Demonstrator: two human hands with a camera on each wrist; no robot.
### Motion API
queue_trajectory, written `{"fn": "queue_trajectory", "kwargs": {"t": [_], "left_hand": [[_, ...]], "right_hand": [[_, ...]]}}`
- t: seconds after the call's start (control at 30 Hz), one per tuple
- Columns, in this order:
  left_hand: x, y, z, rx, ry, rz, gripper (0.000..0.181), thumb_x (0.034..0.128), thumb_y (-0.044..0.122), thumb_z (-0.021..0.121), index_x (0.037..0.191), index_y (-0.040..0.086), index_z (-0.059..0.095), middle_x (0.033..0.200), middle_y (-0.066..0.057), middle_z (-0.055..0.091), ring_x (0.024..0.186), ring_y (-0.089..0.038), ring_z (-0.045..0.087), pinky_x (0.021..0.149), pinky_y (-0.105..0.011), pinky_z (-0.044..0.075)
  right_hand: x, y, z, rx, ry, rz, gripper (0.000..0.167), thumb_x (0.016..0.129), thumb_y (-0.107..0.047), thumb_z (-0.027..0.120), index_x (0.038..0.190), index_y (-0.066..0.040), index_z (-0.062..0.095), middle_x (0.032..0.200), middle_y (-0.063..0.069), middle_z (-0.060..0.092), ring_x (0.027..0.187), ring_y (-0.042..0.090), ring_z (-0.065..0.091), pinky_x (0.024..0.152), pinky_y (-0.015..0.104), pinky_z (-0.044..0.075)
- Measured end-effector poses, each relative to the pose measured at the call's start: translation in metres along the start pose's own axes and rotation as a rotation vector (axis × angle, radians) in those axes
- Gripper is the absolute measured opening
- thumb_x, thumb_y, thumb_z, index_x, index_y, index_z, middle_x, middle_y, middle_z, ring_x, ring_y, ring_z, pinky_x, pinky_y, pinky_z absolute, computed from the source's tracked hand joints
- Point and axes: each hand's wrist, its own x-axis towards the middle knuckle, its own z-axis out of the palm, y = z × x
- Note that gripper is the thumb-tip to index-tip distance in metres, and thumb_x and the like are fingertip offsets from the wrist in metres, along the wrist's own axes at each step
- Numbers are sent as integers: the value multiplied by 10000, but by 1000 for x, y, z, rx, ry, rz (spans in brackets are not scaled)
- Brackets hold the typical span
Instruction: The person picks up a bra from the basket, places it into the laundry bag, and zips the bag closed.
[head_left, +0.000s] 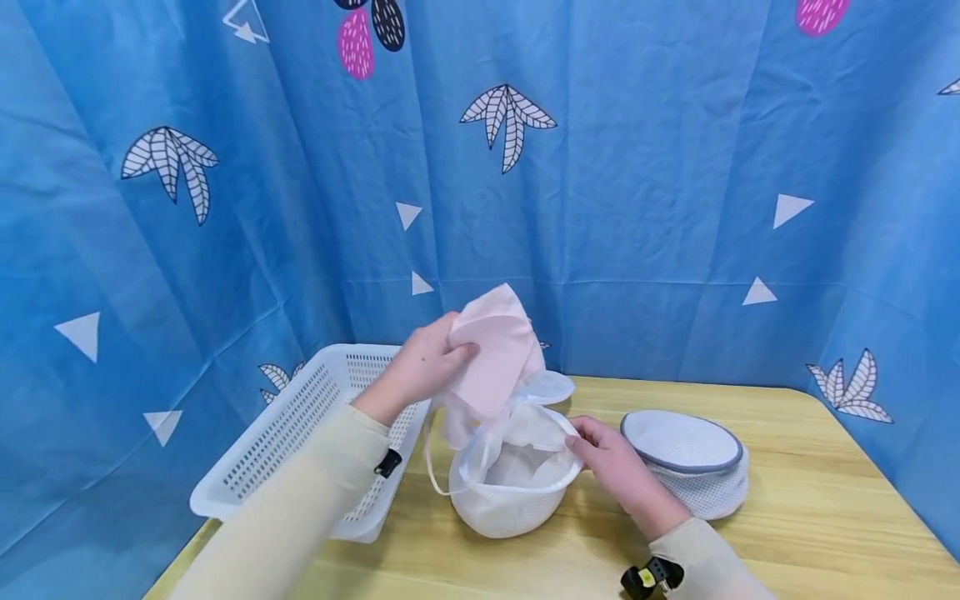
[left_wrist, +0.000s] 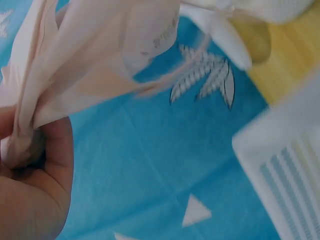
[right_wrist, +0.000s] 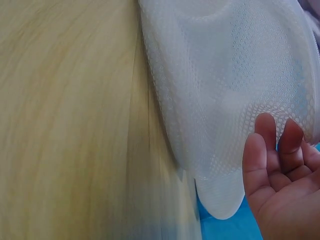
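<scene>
The counter (head_left: 817,500) has a pale yellow wood-grain top with light falling across it. Its back edge meets a blue curtain (head_left: 637,208) that also hangs along the left and right sides, printed with white triangles, outlined leaves and pink and black drops. The back right corner is rounded.

A white slotted basket (head_left: 281,429) sits slantwise at the counter's left edge, reaching toward the back left corner. Near the middle, a white mesh bag (head_left: 510,512) stands with its mouth open. The right hand (head_left: 611,462) pinches its rim from the right side, thumb against fingers.

The left hand (head_left: 431,358) pinches a pale pink cloth (head_left: 491,358) up above the mouth, in front of the curtain; whether its lower end touches the bag is hard to tell. Small blurred print shows on the cloth in the left wrist view. Just beyond the right hand, toward the counter's right edge, rests a second mesh bag (head_left: 681,437) with grey trim. Both sleeves (head_left: 300,500) are cream.
</scene>
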Motion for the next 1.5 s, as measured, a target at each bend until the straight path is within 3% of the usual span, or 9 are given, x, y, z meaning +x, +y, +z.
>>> {"fn": "queue_trajectory", "kwargs": {"t": [0.27,0.4,0.53,0.63,0.8,0.9,1.03,1.23,1.5], "left_hand": [[3,4,51,-54,-122,-1,338,1007,166,594,1324,61,539,1087,-97,666,886,-194,644,754,-366,554],[-1,4,73,50,-291,-11,348,1020,171,586,1346,62,533,1126,-86,658,941,-197,646,792,-360,551],[-5,6,93,213,-496,-22,493,1041,192,561,1480,11,430,1353,-138,606,1189,-243,609,1014,-391,479],[-7,5,106,298,-652,-15,578,1058,196,535,1555,-2,318,1422,-146,562,1220,-197,583,1086,-368,415],[-11,1,117,298,-806,-35,344,1059,169,527,1385,62,495,1081,-47,685,920,-113,607,901,-280,493],[-13,-1,121,296,-827,-53,50,1032,119,536,1065,132,572,844,0,640,781,-129,587,755,-277,500],[-16,-2,126,313,-798,-90,136,916,30,588,851,148,568,782,-23,562,690,-169,519,636,-299,451],[-16,5,132,481,-754,-73,185,842,-13,613,761,145,560,818,-48,583,677,-191,523,630,-312,448],[-20,11,137,674,-667,-111,212,949,147,560,748,169,623,842,-28,604,718,-202,572,643,-356,491]], "right_hand": [[-3,0,1,13,-22,-12,298,1056,-190,548,1280,-8,619,1102,122,655,975,225,637,824,339,543],[-3,0,0,9,-8,10,256,1057,-201,540,1229,-37,636,1065,101,656,969,225,628,833,363,528],[-4,0,-2,22,26,18,250,1056,-176,516,1233,-46,635,1019,75,648,921,206,605,816,367,509],[-4,2,-3,65,43,14,232,1046,-102,482,1204,-4,620,924,78,610,824,181,575,753,328,500],[-4,4,-4,96,37,7,200,1027,-33,453,1137,35,605,837,75,552,738,165,540,691,298,488],[-4,5,-4,97,16,1,222,1053,-73,455,1174,34,607,908,90,595,778,179,576,716,318,520],[-4,4,-5,79,29,-3,232,1071,-130,472,1156,18,628,917,109,620,758,209,600,694,356,536],[-3,2,-4,22,98,-14,207,1056,-121,504,1102,-9,672,868,96,624,696,205,586,648,379,532],[-3,1,-3,-20,166,-1,191,1050,-100,513,1074,-62,698,781,87,588,671,336,564,575,324,479]]}}
